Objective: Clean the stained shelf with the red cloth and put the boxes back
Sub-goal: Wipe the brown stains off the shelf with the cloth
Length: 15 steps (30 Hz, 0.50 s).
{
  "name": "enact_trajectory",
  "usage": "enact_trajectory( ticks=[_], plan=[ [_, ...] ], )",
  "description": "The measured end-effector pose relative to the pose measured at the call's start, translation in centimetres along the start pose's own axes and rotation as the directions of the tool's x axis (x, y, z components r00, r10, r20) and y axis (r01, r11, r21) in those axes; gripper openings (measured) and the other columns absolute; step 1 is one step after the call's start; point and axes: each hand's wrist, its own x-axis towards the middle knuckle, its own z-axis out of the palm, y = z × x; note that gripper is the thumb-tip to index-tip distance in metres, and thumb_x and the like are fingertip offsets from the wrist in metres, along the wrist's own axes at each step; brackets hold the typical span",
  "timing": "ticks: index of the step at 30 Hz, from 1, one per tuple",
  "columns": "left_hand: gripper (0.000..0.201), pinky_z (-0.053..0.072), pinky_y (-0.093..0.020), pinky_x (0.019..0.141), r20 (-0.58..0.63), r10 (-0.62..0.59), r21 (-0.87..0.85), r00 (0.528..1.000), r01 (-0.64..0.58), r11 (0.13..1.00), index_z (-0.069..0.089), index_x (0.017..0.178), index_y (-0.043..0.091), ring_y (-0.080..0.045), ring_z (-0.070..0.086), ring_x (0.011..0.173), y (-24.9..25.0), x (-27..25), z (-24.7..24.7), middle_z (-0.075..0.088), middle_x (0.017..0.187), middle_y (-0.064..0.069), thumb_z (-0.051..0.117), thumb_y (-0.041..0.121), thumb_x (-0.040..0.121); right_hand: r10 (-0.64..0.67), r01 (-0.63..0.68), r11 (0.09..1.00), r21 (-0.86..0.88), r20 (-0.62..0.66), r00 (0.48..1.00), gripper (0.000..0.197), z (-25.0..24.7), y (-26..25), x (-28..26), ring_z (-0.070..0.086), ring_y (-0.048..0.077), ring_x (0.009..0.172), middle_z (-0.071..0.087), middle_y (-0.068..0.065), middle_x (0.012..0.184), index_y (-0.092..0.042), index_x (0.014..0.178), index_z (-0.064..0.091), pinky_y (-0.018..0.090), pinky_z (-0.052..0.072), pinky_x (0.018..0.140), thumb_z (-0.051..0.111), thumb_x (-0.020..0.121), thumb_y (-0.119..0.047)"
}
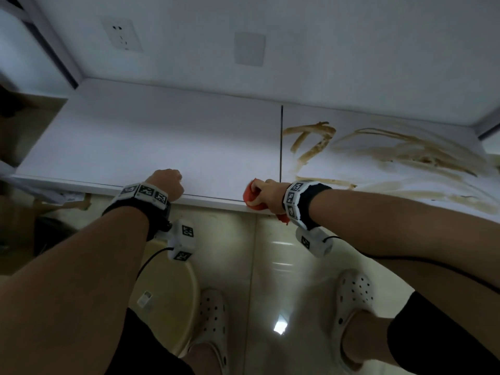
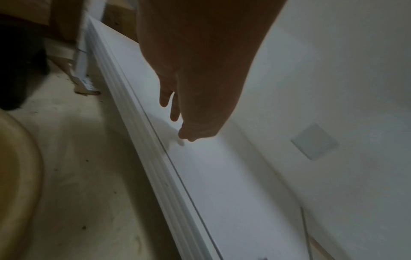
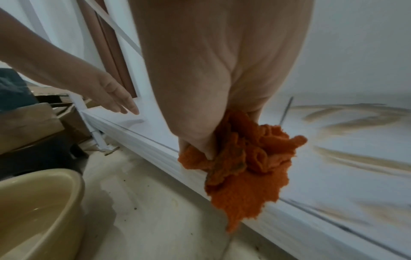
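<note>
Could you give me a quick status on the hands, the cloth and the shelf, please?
Right hand grips red cloth at shelf front edge. Left hand open, fingers over the shelf. Brown stains unwiped on right section. No boxes on the shelf.

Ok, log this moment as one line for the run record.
right hand: grips crumpled red terry cloth at front edge | left hand: open, fingertips on white laminate shelf | brown smeared stains: unwiped | boxes: off shelf

I am standing in what looks like a home utility or storage room: a white wall with a power socket (image 1: 122,34) at upper left, a white shelf (image 1: 151,142) across the middle, glossy tiled floor (image 1: 281,266) below, cardboard boxes (image 3: 29,121) at left.
</note>
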Motion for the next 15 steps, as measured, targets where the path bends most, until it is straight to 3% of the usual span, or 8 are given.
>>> enact_trajectory(
  ticks=[2,5,9,15],
  plan=[
    [0.044,0.038,-0.035,0.106,-0.006,-0.049,-0.03,0.999,0.049,0.998,0.047,0.136,0.005,-0.031,0.043,0.13,-2.4,0.0,0.0,0.047,0.141,-0.014,0.042,0.004,0.092,-0.04,0.04,0.999,-0.036,0.006,0.999,0.048,0.1,-2.7,1.1,0.046,0.027,0.1,0.041,0.012,0.133,-0.015,0.132,0.04,0.028,0.035,0.077,0.059,0.091,-0.032],
    [0.044,0.037,-0.035,0.107,0.0,-0.12,-0.064,0.993,0.12,0.991,0.046,0.137,0.006,-0.031,0.043,0.131,-6.0,0.1,-0.1,0.046,0.142,-0.014,0.043,0.005,0.093,-0.108,0.108,0.994,-0.027,-0.003,0.994,0.044,0.3,-6.5,2.5,0.043,0.018,0.083,0.043,0.01,0.133,-0.014,0.129,0.045,0.021,0.03,0.057,0.061,0.09,-0.025],
    [0.043,0.037,-0.035,0.107,-0.013,-0.199,-0.071,0.98,0.197,0.978,0.046,0.138,0.007,-0.03,0.044,0.13,-10.8,0.2,-0.3,0.046,0.142,-0.014,0.041,0.008,0.095,-0.202,0.202,0.979,-0.023,-0.026,0.979,0.041,1.3,-11.4,4.5,0.036,0.008,0.063,0.045,0.009,0.131,-0.014,0.128,0.048,0.017,0.027,0.052,0.061,0.09,-0.024],
    [0.039,0.038,-0.034,0.105,-0.023,-0.261,-0.114,0.965,0.257,0.96,0.049,0.135,0.005,-0.031,0.048,0.125,-15.9,0.6,-0.7,0.05,0.137,-0.016,0.039,0.01,0.097,-0.252,0.252,0.968,-0.019,0.011,0.968,0.039,2.4,-18.6,7.7,0.038,0.01,0.066,0.044,0.007,0.129,-0.016,0.125,0.048,0.019,0.025,0.052,0.062,0.089,-0.024]
  ],
)
